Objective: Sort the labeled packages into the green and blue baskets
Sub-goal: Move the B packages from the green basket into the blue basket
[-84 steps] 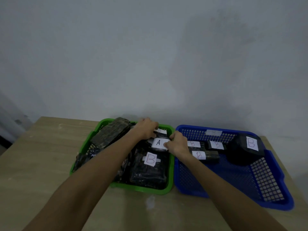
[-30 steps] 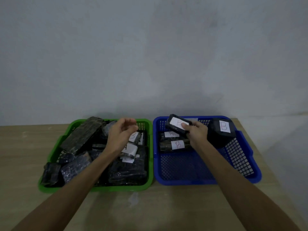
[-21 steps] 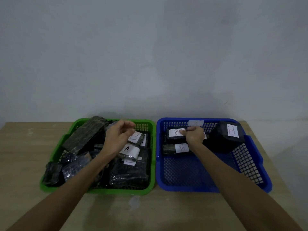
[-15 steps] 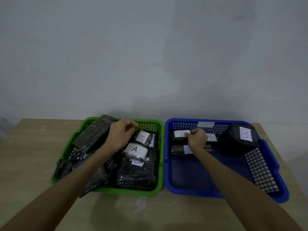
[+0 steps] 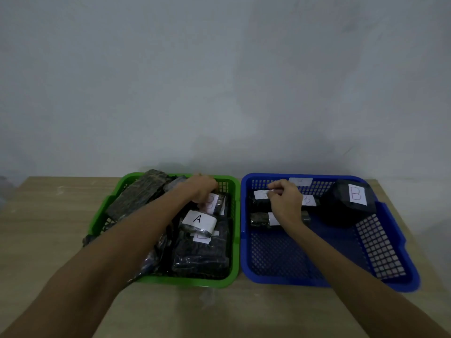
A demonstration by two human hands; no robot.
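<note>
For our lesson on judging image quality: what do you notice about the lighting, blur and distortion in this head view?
Head view: dim, flat light with a bluish cast; the black wrapped packages in the green plastic basket merge into dark shapes; the right hand and the label under it are slightly motion-blurred; the light wooden table edge bows from wide-angle distortion.

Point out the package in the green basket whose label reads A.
It is the small roll-like package near the green basket's right wall, just nearer the camera than the left hand. The other readable labels there show B.
</note>
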